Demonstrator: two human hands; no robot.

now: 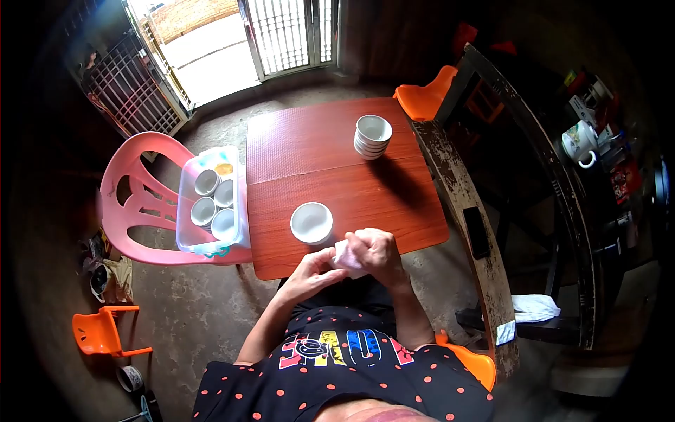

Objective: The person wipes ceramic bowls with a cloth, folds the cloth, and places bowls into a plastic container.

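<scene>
My left hand (314, 274) is at the front edge of the red-brown table (302, 155), with its fingers against a pale pinkish cloth (347, 257). Gripping the same cloth from the right is my right hand (375, 251). Whether anything lies inside the cloth cannot be made out. Just beyond my hands, a single white bowl (311, 223) stands on the table. A stack of several white bowls (373, 136) rises near the far right corner. To the left, a clear plastic bin (242, 211) holds more small white bowls (204, 210).
The bin rests on a pink plastic chair (144, 228) beside the table. At the right, a worn wooden bench (460, 190) carries a dark phone (476, 232). Orange chairs stand at the back right (427, 95) and lower left (98, 332). A doorway opens at the back.
</scene>
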